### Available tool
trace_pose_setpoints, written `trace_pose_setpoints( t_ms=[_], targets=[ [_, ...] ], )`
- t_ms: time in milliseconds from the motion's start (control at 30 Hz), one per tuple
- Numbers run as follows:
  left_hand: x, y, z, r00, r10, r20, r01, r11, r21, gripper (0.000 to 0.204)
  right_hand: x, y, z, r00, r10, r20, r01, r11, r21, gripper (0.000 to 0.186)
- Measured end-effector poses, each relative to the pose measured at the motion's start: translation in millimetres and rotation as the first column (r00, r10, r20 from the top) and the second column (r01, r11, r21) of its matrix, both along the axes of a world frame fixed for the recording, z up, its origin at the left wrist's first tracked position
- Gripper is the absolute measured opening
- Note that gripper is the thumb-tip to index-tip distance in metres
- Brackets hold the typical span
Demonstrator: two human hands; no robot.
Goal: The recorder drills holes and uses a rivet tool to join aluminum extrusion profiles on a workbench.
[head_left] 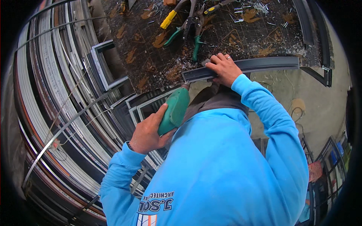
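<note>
Keep the green power tool (175, 109) square to the left end of the dark bar (267, 65), left hand (149, 130) grip closed around the tool, right hand (226, 71) grip curled over the bar, bracing it along the surface's (149, 62) near edge.

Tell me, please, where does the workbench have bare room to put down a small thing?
The workbench looks most open at its lower left, between its edge and the green-handled cutters. Another patch, less clean, lies between those cutters, the grey bar and the scattered metal bits. Top centre is crowded: the cutters and a yellow-handled tool lie there.
</note>
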State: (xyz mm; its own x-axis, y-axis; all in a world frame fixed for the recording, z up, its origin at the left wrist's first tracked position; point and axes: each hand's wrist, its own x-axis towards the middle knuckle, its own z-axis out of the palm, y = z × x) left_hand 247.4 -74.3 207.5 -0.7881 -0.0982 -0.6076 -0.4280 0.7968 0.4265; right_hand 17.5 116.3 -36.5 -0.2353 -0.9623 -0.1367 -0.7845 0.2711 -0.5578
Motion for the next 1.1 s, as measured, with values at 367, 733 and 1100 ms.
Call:
trace_pose_setpoints(
  t_ms=[367,733,1100],
  targets=[
    [45,3,-20,0.988,0.136,-0.069,-0.133,0.99,0.057,0.083,0,1,-5,1.0,0.011,-0.018,-0.012,0.999,-0.048,0.063],
    [22,-29,-27,0.584,0.804,0.107,-0.779,0.52,0.35,0.061,0,0,-11,0.998,0.038,-0.042,-0.041,0.997,-0.065,0.062],
    [-36,-27,13,0.993,-0.122,0.006,0.122,0.993,0.011,0.076,-1,0,-8,0.999,0.019,-0.032,-0.021,0.998,-0.063,0.066]
  ],
)
